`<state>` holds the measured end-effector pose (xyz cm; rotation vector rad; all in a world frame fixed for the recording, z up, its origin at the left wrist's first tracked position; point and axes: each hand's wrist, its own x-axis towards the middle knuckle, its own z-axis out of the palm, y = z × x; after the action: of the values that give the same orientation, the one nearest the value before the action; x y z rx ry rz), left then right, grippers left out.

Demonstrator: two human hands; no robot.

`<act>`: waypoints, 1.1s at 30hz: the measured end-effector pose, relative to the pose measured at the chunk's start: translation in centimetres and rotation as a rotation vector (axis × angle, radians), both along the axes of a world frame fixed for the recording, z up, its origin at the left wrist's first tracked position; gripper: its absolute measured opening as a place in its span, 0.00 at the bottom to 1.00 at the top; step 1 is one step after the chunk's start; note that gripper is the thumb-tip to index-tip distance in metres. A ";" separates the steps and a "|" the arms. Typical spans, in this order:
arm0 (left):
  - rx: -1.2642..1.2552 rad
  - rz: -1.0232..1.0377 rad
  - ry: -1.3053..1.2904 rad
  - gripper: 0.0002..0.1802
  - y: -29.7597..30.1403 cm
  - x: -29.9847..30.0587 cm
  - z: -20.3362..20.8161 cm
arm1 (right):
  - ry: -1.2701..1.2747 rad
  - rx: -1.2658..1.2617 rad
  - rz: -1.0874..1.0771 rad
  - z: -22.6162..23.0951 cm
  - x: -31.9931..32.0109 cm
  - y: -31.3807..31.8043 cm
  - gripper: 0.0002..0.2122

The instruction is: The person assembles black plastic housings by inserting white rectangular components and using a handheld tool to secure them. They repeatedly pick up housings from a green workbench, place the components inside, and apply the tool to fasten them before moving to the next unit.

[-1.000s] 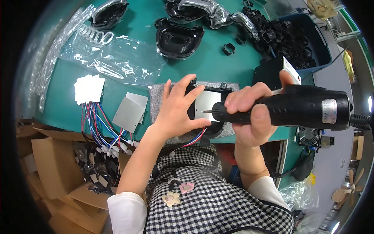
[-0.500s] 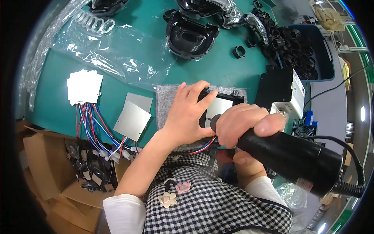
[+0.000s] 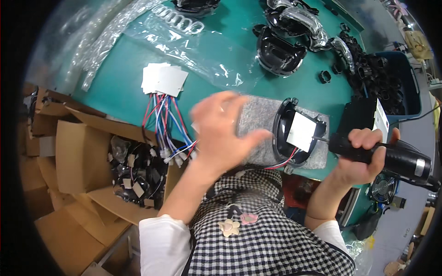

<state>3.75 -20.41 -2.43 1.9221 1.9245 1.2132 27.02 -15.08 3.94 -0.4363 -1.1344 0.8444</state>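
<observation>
My right hand [image 3: 361, 158] grips a black corded electric screwdriver [image 3: 391, 158], held nearly level. Its thin bit points left, at the right edge of a flat whitish plate [image 3: 302, 131]. That plate lies in a curved black plastic housing [image 3: 282, 138], with red, blue and white wires [image 3: 283, 164] running out toward me. The housing rests on a grey cloth [image 3: 255, 115]. Left of it, my left hand [image 3: 221, 133] is blurred, thumb stretched out and fingers apart, over where the loose metal plates were. It hides them almost wholly. No object shows in its fingers.
White plates [image 3: 164, 79] with wires lie at the left. Clear plastic film [image 3: 202, 55], another black housing [image 3: 281, 53] and many small black rings [image 3: 377, 78] are farther back. A blue bin [image 3: 410, 87] stands right. Cardboard boxes [image 3: 78, 161] are at lower left.
My left hand has left the housing and moved left. The screwdriver has drawn back to the right, uncovering the plate. The whole view has shifted left.
</observation>
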 end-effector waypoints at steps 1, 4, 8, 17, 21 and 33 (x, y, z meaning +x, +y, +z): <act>-0.078 0.157 0.094 0.36 -1.7 -1.6 -0.3 | -0.035 -0.016 -0.027 -0.2 1.2 -0.2 0.27; -0.289 0.377 0.285 0.31 -4.9 -2.4 -1.6 | -0.094 -0.079 -0.102 -1.4 2.1 -0.9 0.26; -0.290 0.329 0.295 0.24 -5.7 -1.6 -3.2 | -0.076 -0.160 -0.143 -2.5 2.3 -1.8 0.25; 0.014 0.310 0.292 0.12 -4.5 -4.2 -4.2 | -0.018 -0.211 -0.200 -3.5 4.7 -3.0 0.26; 0.160 0.392 0.304 0.14 -2.3 -7.8 -1.2 | 0.006 -0.231 -0.246 -4.2 5.9 -2.7 0.26; -0.565 0.554 0.386 0.62 -4.8 -6.0 -2.4 | 0.050 -0.310 -0.277 -6.0 7.3 -1.3 0.24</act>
<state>-2.24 -25.21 -4.79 1.4356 2.7331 0.2874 34.31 -16.43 -2.07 -0.8050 -0.8736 0.7828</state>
